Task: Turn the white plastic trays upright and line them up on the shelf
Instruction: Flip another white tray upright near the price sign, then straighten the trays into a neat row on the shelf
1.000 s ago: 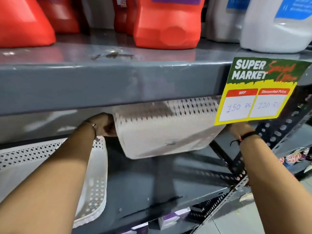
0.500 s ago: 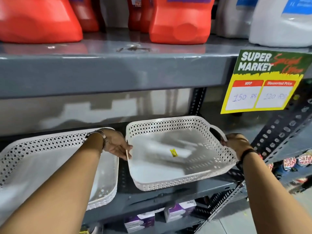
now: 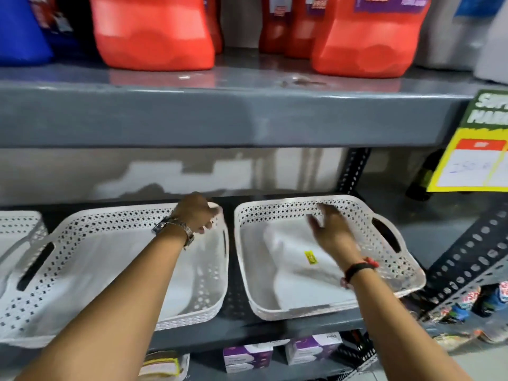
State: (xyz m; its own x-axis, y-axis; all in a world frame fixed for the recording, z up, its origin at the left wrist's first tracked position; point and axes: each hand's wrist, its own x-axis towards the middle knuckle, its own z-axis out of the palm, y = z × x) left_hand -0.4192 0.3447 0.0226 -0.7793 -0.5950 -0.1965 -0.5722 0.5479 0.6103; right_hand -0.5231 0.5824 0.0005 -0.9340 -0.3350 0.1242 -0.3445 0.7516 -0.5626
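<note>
Three white perforated plastic trays stand upright in a row on the grey shelf (image 3: 302, 324). The right tray (image 3: 275, 214) has a yellow sticker (image 3: 310, 257) on its floor. My right hand (image 3: 331, 229) hovers over the inside of this tray, fingers spread, holding nothing. The middle tray (image 3: 82, 225) sits just left of it with a narrow gap between them. My left hand (image 3: 196, 215) is at the middle tray's far right corner, fingers curled over the rim. Only the right end of the left tray (image 3: 22, 224) shows at the frame's edge.
The upper grey shelf (image 3: 220, 119) hangs low over the trays and carries red jugs (image 3: 154, 34). A yellow and green price sign (image 3: 478, 160) hangs at the right. A perforated metal upright (image 3: 472, 257) slants beside the right tray. Purple boxes (image 3: 247, 356) sit on the shelf below.
The right tray was turned from upside down to upright and set on the shelf. My right hand let go of its handle; my left hand moved to the middle tray's corner.
</note>
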